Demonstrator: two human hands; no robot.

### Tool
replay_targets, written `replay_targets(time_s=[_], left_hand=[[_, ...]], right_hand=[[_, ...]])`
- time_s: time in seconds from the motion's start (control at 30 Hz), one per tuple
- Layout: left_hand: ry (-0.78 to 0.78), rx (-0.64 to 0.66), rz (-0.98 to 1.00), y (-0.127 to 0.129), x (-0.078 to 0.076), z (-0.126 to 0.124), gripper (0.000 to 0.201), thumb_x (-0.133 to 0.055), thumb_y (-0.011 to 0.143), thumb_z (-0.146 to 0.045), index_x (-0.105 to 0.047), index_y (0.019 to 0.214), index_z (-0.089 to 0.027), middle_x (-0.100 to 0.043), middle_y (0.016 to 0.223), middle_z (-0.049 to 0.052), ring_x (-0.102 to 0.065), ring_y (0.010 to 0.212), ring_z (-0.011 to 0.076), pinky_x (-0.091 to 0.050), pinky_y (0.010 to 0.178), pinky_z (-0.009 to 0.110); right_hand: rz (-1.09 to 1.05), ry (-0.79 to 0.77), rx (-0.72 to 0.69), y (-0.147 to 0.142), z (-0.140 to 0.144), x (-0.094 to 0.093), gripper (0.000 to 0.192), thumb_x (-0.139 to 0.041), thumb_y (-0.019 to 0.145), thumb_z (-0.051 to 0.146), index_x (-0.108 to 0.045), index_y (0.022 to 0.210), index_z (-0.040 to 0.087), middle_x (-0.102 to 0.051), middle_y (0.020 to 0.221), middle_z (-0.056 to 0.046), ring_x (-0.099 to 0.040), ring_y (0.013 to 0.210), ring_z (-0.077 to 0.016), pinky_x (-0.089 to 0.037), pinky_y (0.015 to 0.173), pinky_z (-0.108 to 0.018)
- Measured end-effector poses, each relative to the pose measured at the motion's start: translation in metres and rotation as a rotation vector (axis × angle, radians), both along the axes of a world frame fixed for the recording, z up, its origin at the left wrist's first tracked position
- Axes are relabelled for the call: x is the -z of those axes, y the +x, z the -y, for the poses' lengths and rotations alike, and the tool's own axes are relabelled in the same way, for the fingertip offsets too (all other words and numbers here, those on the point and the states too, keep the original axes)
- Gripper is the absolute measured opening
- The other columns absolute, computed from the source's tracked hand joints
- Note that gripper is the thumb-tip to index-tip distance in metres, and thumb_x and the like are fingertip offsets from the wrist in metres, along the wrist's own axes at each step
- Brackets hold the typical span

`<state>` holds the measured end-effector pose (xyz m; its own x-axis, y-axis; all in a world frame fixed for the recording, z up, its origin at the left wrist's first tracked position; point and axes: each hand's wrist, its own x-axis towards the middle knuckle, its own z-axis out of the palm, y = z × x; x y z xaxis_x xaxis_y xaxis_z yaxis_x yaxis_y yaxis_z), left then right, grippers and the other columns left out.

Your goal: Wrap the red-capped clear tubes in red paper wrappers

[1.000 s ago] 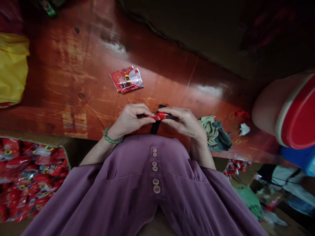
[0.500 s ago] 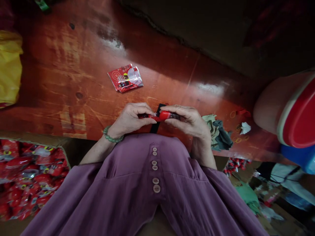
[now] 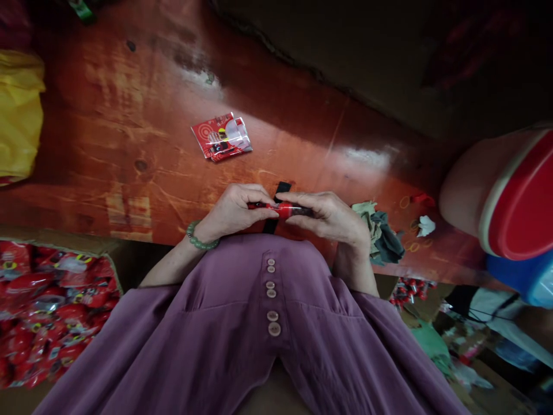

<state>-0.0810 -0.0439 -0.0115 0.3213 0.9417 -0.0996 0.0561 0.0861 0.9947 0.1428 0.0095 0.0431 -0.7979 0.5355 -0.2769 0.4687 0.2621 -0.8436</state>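
Both hands meet just above the table edge, close to the purple shirt point(image 3: 268, 323). The left hand point(image 3: 231, 212) w/ the green bead bracelet point(image 3: 199, 240) has its fingers together, pinched on one end of a small red tube-like item point(image 3: 280, 208); the right hand point(image 3: 330, 216) is closed on the other end, thumb under, fingers curled over the top. So the item sits crosswise between the two sets of fingertips, held off the wood. A black strip point(image 3: 276, 199) runs under it, partly hidden behind the knuckles – can't tell if it's touched.

Beyond the fingertips, well apart, a red printed packet point(image 3: 221, 137) lies flat on the red table point(image 3: 129, 127). Just beside the right wrist there's a crumpled rag point(image 3: 380, 230), w/ rubber bands point(image 3: 410, 225) past it. Below the left forearm, a box of more red packets point(image 3: 47, 311).

Seems a fitting or twisting job – best done, I'd judge, w/ the grip kept near the ends, pieces kept in line, light even pressure so nothing slips or jams
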Motion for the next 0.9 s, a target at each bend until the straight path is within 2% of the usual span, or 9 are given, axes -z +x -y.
replay_targets(time_s=[0.07, 0.27, 0.53, 0.67, 0.8, 0.9], left_hand=[[-0.018, -0.02, 0.014, 0.001, 0.0, 0.0, 0.008, -0.078, 0.079, -0.026, -0.079, 0.082, -0.019, -0.073, 0.077, 0.003, -0.066, 0.07, 0.0126, -0.051, 0.068, 0.024], [-0.101, -0.045, 0.046, 0.004, 0.001, -0.001, 0.008, -0.079, 0.076, -0.027, -0.08, 0.08, -0.021, -0.074, 0.077, 0.002, -0.066, 0.068, 0.0126, -0.051, 0.066, 0.023], [-0.154, -0.044, 0.019, 0.006, -0.001, -0.003, 0.013, -0.078, 0.075, -0.032, -0.079, 0.078, -0.019, -0.075, 0.077, 0.003, -0.064, 0.068, 0.0135, -0.049, 0.066, 0.025], [-0.19, -0.006, -0.026, 0.005, -0.004, -0.008, 0.017, -0.078, 0.075, -0.034, -0.079, 0.079, -0.018, -0.074, 0.074, 0.002, -0.062, 0.065, 0.0128, -0.046, 0.063, 0.024], [-0.246, -0.067, 0.014, 0.004, -0.009, -0.013, 0.02, -0.081, 0.071, -0.033, -0.078, 0.081, -0.016, -0.074, 0.075, 0.003, -0.063, 0.067, 0.0132, -0.048, 0.063, 0.023], [-0.333, -0.222, 0.182, 0.004, -0.009, -0.009, 0.036, -0.085, 0.067, -0.034, -0.076, 0.096, -0.015, -0.075, 0.084, 0.004, -0.066, 0.073, 0.0134, -0.053, 0.07, 0.023]], right_hand=[[0.02, -0.03, -0.002, -0.001, -0.002, -0.001, 0.044, -0.066, 0.09, 0.023, -0.059, 0.133, 0.019, -0.075, 0.104, -0.004, -0.069, 0.081, -0.0145, -0.049, 0.073, -0.023], [0.044, -0.099, -0.022, -0.005, -0.007, -0.001, 0.026, -0.065, 0.089, 0.023, -0.061, 0.114, 0.019, -0.071, 0.092, -0.001, -0.064, 0.073, -0.0121, -0.045, 0.068, -0.022], [0.085, -0.067, -0.058, -0.009, -0.008, 0.0, 0.026, -0.062, 0.09, 0.02, -0.054, 0.114, 0.021, -0.067, 0.089, 0.001, -0.059, 0.069, -0.0123, -0.039, 0.064, -0.023], [0.018, -0.084, -0.075, -0.009, -0.007, 0.002, 0.026, -0.063, 0.09, 0.019, -0.055, 0.115, 0.022, -0.067, 0.092, 0.0, -0.059, 0.071, -0.012, -0.041, 0.065, -0.023], [-0.061, -0.108, 0.056, -0.008, -0.001, 0.01, 0.022, -0.065, 0.091, 0.025, -0.058, 0.112, 0.021, -0.066, 0.086, 0.002, -0.057, 0.068, -0.0105, -0.041, 0.065, -0.022], [-0.151, -0.197, 0.282, -0.01, 0.008, 0.016, 0.025, -0.068, 0.09, 0.033, -0.059, 0.11, 0.021, -0.066, 0.089, 0.001, -0.059, 0.071, -0.0102, -0.045, 0.066, -0.022]])
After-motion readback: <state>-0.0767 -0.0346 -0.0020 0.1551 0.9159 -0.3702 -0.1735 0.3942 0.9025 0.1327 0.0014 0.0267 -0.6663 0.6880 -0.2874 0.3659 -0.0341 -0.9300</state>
